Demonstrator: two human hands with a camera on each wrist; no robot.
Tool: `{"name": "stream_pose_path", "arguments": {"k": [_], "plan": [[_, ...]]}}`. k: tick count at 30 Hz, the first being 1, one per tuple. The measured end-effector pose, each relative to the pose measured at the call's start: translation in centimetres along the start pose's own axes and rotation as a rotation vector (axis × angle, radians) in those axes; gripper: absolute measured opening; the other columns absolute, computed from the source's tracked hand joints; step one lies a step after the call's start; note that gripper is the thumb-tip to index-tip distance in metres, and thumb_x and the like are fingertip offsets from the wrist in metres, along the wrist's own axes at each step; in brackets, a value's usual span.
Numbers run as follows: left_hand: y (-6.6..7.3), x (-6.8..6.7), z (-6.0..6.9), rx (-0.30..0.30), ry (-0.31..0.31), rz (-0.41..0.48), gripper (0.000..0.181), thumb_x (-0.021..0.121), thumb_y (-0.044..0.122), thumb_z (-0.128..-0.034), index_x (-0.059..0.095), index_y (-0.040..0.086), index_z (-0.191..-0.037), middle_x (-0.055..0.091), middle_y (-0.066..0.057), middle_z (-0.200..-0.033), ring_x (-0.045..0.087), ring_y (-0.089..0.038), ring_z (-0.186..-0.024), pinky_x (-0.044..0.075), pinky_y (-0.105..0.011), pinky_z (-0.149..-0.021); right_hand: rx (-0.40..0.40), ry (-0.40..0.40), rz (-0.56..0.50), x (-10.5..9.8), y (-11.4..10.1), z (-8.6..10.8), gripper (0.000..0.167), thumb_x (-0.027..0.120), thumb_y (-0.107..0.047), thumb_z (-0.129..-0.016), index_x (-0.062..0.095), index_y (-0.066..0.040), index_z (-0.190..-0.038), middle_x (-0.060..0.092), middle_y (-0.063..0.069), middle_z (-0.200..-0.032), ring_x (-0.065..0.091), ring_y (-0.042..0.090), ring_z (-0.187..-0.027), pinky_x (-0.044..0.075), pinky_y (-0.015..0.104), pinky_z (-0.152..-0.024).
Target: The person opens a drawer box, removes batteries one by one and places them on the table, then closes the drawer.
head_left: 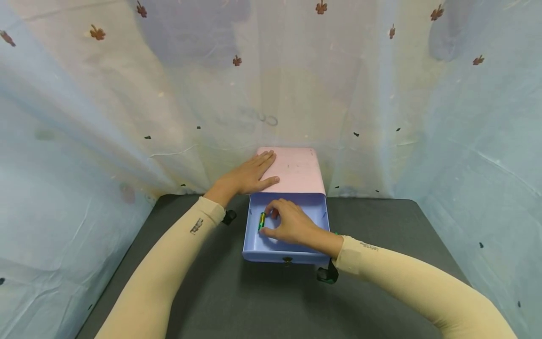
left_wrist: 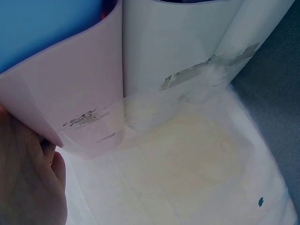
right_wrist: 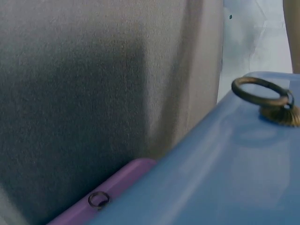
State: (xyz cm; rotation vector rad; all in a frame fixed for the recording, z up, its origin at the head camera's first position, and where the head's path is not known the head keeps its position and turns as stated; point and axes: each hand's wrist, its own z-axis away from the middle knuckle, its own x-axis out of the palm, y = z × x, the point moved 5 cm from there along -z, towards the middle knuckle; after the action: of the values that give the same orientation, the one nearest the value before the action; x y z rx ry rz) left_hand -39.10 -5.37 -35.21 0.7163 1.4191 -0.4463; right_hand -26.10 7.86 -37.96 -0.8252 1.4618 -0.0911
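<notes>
A pink cabinet [head_left: 295,170] stands at the back of the table, its blue drawer [head_left: 285,257] pulled out toward me. My left hand [head_left: 250,175] rests on the left part of the cabinet's top, fingers straight and thumb spread. In the left wrist view that hand [left_wrist: 28,176] is against the pink side. My right hand [head_left: 294,225] reaches into the drawer, with thumb and curved index finger at the two ends of a green and yellow battery [head_left: 262,221] near the left wall. The right wrist view leaves the hand out and shows the blue drawer front [right_wrist: 225,178].
A bronze ring pull [right_wrist: 260,91] hangs on the blue drawer front. Below it juts a purple drawer front [right_wrist: 117,187] with a smaller ring. The dark grey table [head_left: 279,306] spreads around the cabinet. A patterned curtain [head_left: 296,94] hangs behind. White panels [left_wrist: 178,51] adjoin the pink side.
</notes>
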Motion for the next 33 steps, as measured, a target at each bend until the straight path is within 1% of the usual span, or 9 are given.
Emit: {"name": "stream_pose_path", "arguments": {"k": [5, 11, 17, 23, 28, 30, 33], "plan": [[0.0, 0.0, 0.1, 0.000, 0.001, 0.002, 0.090, 0.035, 0.064, -0.1114, 0.003, 0.008, -0.173, -0.002, -0.008, -0.181, -0.002, -0.023, -0.167, 0.001, -0.041, -0.136, -0.009, 0.014, -0.032, -0.8, 0.3, 0.3, 0.044, 0.091, -0.034, -0.087, 0.072, -0.010, -0.119, 0.069, 0.001, -0.105, 0.063, 0.017, -0.097, 0.056, 0.037, -0.088], [0.1, 0.0, 0.0, -0.010, 0.000, 0.014, 0.090, 0.036, 0.065, -0.1110, 0.003, 0.009, -0.174, -0.002, -0.008, -0.181, -0.003, -0.025, -0.167, 0.001, -0.041, -0.136, -0.043, 0.024, -0.061, -2.2, 0.6, 1.1, 0.045, 0.090, -0.030, -0.089, 0.071, -0.006, -0.123, 0.069, 0.005, -0.107, 0.063, 0.020, -0.096, 0.056, 0.036, -0.086], [0.0, 0.0, 0.0, -0.013, -0.001, 0.011, 0.090, 0.037, 0.064, -0.1109, 0.003, 0.008, -0.173, -0.002, -0.008, -0.181, -0.002, -0.025, -0.167, 0.001, -0.041, -0.136, -0.062, 0.060, -0.066, -4.0, 0.9, 2.4, 0.044, 0.088, -0.031, -0.091, 0.070, -0.009, -0.124, 0.069, 0.003, -0.108, 0.061, 0.022, -0.097, 0.055, 0.036, -0.085], [0.0, 0.1, -0.1, -0.015, -0.007, -0.001, 0.090, 0.034, 0.065, -0.1111, 0.002, 0.009, -0.173, -0.003, -0.008, -0.181, -0.003, -0.023, -0.167, 0.000, -0.040, -0.136, -0.058, 0.082, -0.095, -5.8, 1.5, 3.8, 0.043, 0.086, -0.031, -0.093, 0.069, -0.010, -0.126, 0.068, 0.003, -0.111, 0.060, 0.023, -0.098, 0.054, 0.039, -0.086], [-0.2, 0.2, -0.1, -0.015, -0.011, -0.005, 0.091, 0.032, 0.067, -0.1106, 0.000, 0.010, -0.174, -0.005, -0.007, -0.181, -0.005, -0.022, -0.167, 0.000, -0.040, -0.135, -0.034, 0.110, -0.106, -7.3, 2.3, 4.9, 0.042, 0.086, -0.031, -0.093, 0.069, -0.011, -0.125, 0.067, 0.002, -0.110, 0.058, 0.020, -0.097, 0.053, 0.039, -0.085], [-0.1, 0.2, -0.2, -0.011, -0.012, -0.004, 0.091, 0.032, 0.067, -0.1106, 0.000, 0.010, -0.173, -0.005, -0.007, -0.181, -0.005, -0.021, -0.167, -0.001, -0.039, -0.135, -0.024, 0.119, -0.110, -7.7, 2.7, 5.3, 0.041, 0.086, -0.030, -0.093, 0.069, -0.010, -0.125, 0.067, 0.003, -0.110, 0.058, 0.020, -0.096, 0.053, 0.039, -0.084], [-0.1, 0.2, -0.2, -0.004, -0.015, -0.008, 0.091, 0.032, 0.067, -0.1107, -0.001, 0.010, -0.173, -0.005, -0.007, -0.181, -0.005, -0.021, -0.167, -0.001, -0.039, -0.135, -0.013, 0.129, -0.112, -8.3, 3.4, 6.0, 0.041, 0.086, -0.029, -0.093, 0.069, -0.010, -0.125, 0.067, 0.003, -0.109, 0.059, 0.021, -0.095, 0.052, 0.037, -0.078]]}}
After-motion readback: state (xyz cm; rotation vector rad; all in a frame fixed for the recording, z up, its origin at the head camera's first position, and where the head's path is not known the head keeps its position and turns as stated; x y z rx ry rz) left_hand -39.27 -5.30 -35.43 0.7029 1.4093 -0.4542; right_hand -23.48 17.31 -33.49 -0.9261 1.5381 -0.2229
